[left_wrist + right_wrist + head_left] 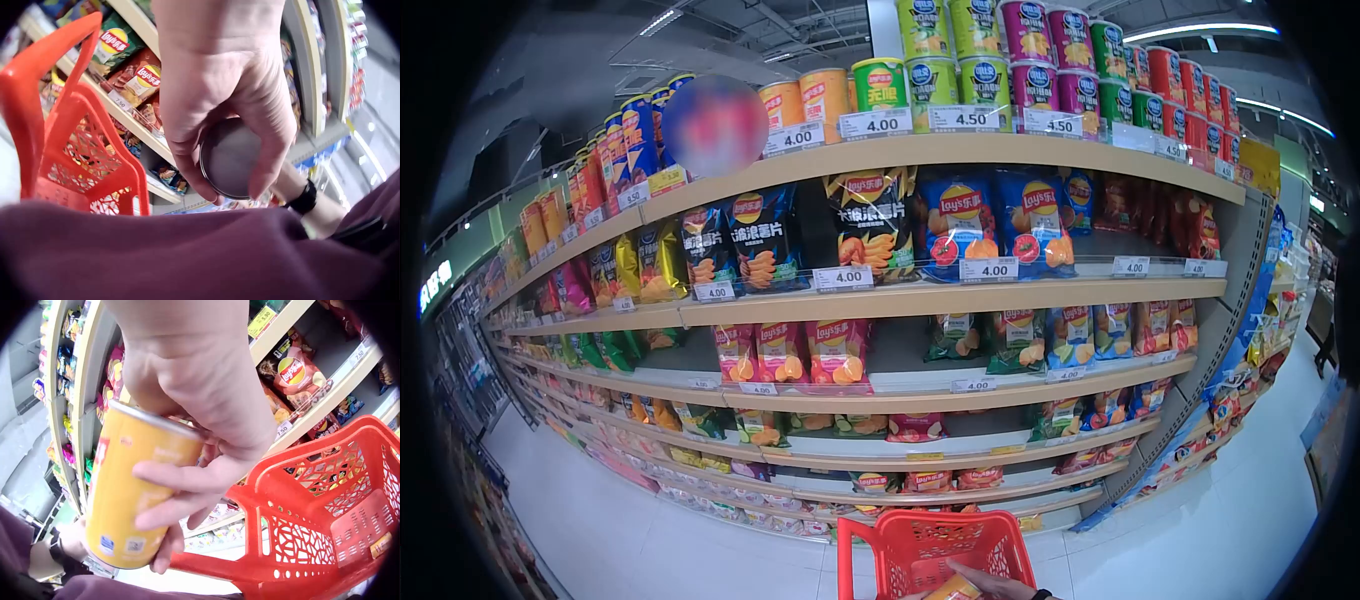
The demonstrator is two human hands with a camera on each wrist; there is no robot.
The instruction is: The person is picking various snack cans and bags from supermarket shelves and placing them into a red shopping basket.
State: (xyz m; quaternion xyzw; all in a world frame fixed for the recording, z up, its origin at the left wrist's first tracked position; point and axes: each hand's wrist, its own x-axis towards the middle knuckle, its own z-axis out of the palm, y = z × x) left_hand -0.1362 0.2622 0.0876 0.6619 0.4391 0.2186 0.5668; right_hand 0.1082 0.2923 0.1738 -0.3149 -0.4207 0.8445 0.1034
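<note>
Both hands hold a yellow-orange chip can (131, 481) with metal rims. In the left wrist view my left hand (219, 81) grips it around one end, thumb and fingers on opposite sides of its grey round end. My right hand (206, 394) has its fingers wrapped across the can's side in the right wrist view. Low in the head view, the can's printed side shows beside the right hand (998, 584), overlapping the red shopping basket (1025, 560); most of the left hand is hidden there. A small orange packet (380, 545) lies in the basket.
Ahead stands a long store shelf (960, 295) with several tiers of Lay's chip bags (840, 350). Chip cans (935, 85) line its top, with price tags along the edges. The basket's handle (847, 560) sticks up at its left side. White floor tiles (680, 550) lie below.
</note>
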